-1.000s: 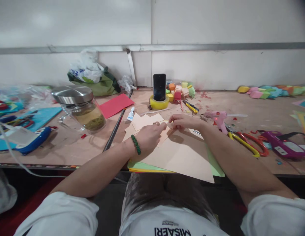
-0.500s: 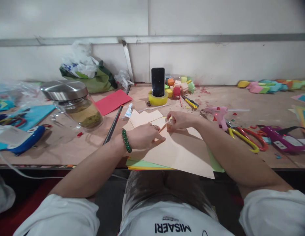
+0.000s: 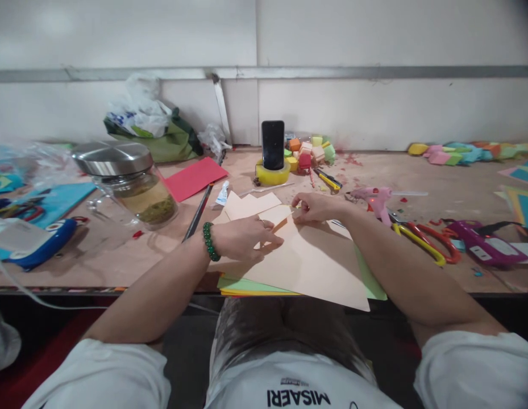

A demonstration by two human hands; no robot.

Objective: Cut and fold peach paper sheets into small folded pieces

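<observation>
Fingers stretched out, my left hand (image 3: 242,236) lies on a folded piece of peach paper (image 3: 276,215), near its left end. A green bead bracelet (image 3: 211,241) circles that wrist. My right hand (image 3: 317,205) has its fingers bent and closed at the right end of the folded piece; the fingertips partly hide the contact. Both hands are over a large peach sheet (image 3: 323,267), whose corner overhangs the table's front edge. Green and yellow sheets (image 3: 255,286) lie under it. More cut peach pieces (image 3: 249,204) lie beyond my left hand.
A glass jar (image 3: 140,199) and red paper (image 3: 195,179) stand to the left. Behind are a phone (image 3: 273,145) on a yellow tape roll (image 3: 272,175), paper shapes (image 3: 306,156) and a cutter (image 3: 329,180). A pink glue gun (image 3: 377,197), scissors (image 3: 434,241) and purple device (image 3: 485,243) lie right.
The raised pale end of the folded piece now lies flatter, its face showing between my hands. My left hand has slid slightly left; my right hand has shifted a little.
</observation>
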